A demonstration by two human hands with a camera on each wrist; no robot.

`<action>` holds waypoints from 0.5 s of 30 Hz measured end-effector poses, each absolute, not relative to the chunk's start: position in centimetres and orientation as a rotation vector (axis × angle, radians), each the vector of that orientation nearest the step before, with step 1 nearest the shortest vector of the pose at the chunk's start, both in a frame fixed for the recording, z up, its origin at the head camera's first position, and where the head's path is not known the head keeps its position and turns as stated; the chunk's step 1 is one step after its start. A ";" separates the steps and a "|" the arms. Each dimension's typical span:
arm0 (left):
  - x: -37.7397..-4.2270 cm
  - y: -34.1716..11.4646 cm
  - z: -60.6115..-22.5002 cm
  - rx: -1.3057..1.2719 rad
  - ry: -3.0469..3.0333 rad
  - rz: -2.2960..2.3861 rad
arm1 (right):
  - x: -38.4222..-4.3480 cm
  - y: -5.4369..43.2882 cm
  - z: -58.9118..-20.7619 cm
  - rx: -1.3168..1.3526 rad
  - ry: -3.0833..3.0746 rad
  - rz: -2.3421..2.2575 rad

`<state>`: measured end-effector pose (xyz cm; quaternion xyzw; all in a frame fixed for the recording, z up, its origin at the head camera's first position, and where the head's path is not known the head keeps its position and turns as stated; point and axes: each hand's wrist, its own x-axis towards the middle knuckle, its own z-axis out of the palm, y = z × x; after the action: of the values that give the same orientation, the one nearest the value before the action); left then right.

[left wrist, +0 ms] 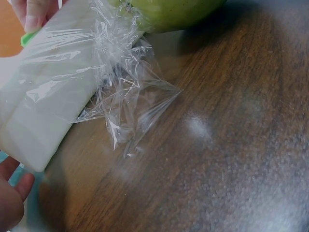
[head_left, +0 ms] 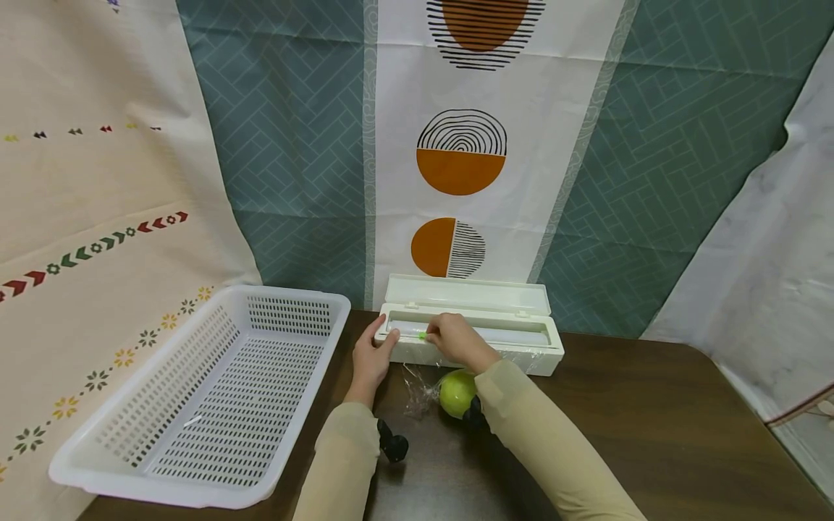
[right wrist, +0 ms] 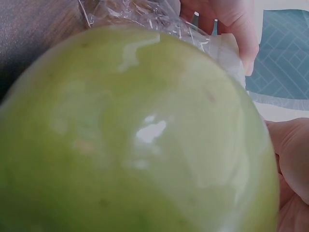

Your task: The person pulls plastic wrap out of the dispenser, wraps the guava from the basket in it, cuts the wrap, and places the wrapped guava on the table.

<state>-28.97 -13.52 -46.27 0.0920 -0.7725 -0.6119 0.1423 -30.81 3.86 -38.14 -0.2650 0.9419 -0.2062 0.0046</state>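
A white cling film dispenser (head_left: 476,352) lies against the back cloth with its lid (head_left: 465,294) raised and a film roll (head_left: 511,336) inside. My left hand (head_left: 370,362) holds its left end, thumb over the front edge. The right hand (head_left: 461,341) pinches a small green slide cutter (head_left: 422,335) on the front edge, left of the middle. Clear film (left wrist: 130,87) drapes over the box front and bunches on the table. Below my right wrist sits a round green fruit (head_left: 457,393), touching the film; it fills most of the right wrist view.
A white perforated basket (head_left: 339,307) stands at the left of the dark wooden table (head_left: 651,420), with a small white piece (head_left: 192,421) inside. Patterned cloths (head_left: 293,145) hang behind and at the sides.
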 end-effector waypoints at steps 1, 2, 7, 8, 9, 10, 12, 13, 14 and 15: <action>-29.0 -13.5 -46.3 0.265 -2.228 -1.766 | -30.8 3.9 -38.1 -0.832 2.949 -0.647; -28.9 -13.5 -46.2 0.263 -2.229 -1.766 | -30.8 3.9 -38.1 -0.836 2.950 -0.649; -29.0 -13.5 -46.3 0.254 -2.229 -1.772 | -30.8 4.0 -38.1 -0.854 2.963 -0.656; -29.0 -13.6 -46.3 0.252 -2.230 -1.772 | -30.7 4.0 -38.2 -0.856 2.966 -0.655; -29.0 -13.6 -46.3 0.250 -2.229 -1.774 | -30.7 4.0 -38.2 -0.855 2.968 -0.654; -29.0 -13.6 -46.3 0.249 -2.230 -1.772 | -30.7 4.0 -38.1 -0.854 2.969 -0.652; -29.0 -13.6 -46.3 0.253 -2.230 -1.771 | -30.7 4.0 -38.1 -0.851 2.970 -0.646; -29.0 -13.6 -46.3 0.253 -2.231 -1.771 | -30.7 4.1 -38.1 -0.851 2.970 -0.643; -29.0 -13.6 -46.3 0.255 -2.230 -1.770 | -30.7 4.1 -38.1 -0.850 2.969 -0.641; -29.0 -13.6 -46.3 0.257 -2.228 -1.773 | -30.7 4.1 -38.1 -0.850 2.970 -0.637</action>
<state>-28.96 -13.56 -46.27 0.0890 -0.7715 -0.6141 0.1407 -30.70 4.09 -38.08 -0.2696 0.9415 -0.2020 -0.0063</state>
